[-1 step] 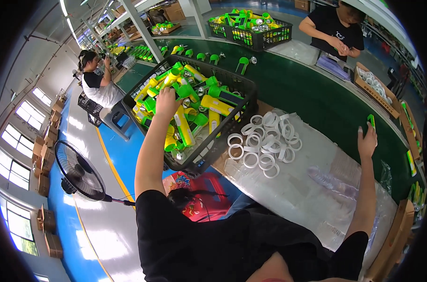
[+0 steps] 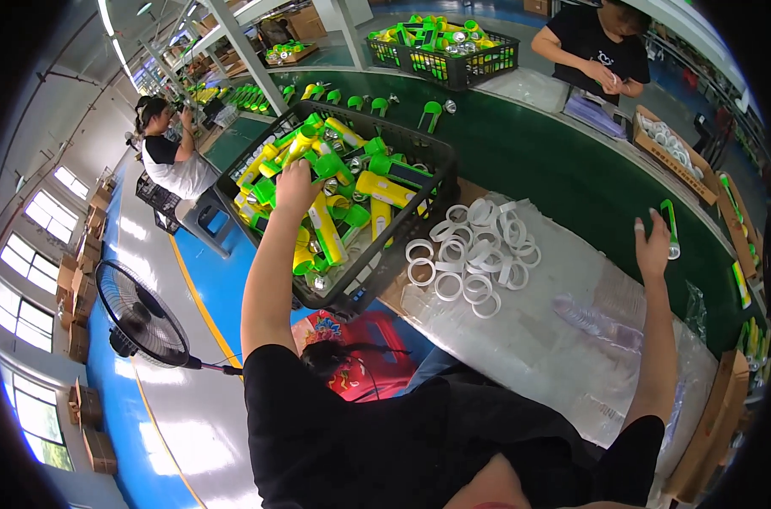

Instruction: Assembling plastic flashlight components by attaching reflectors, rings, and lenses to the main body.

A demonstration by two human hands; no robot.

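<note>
Over the black crate [image 2: 443, 191] of yellow-and-green flashlights, my left hand [image 2: 294, 188] has its fingers closed around a flashlight [image 2: 300, 146] near the top of the pile. Part of that grip is hidden behind the back of the hand. At the right, my right hand [image 2: 653, 242] is open, its fingers spread and nothing in them. Just beyond its fingertips, a slim green-and-yellow flashlight [image 2: 672, 225] with a clear end lies on the green belt [image 2: 563, 174].
White rings [image 2: 479, 254] lie heaped on the plastic-covered table [image 2: 521, 339] beside the crate. Another crate [image 2: 457, 72] of flashlights stands across the belt. Co-workers sit at the far right [image 2: 602, 59] and left [image 2: 169, 148]. A fan [image 2: 139, 314] stands at the left.
My right hand has let go of the flashlight, which now lies on the belt, and its fingers have spread. My left hand remains at the pile. The whole view has shifted slightly.
</note>
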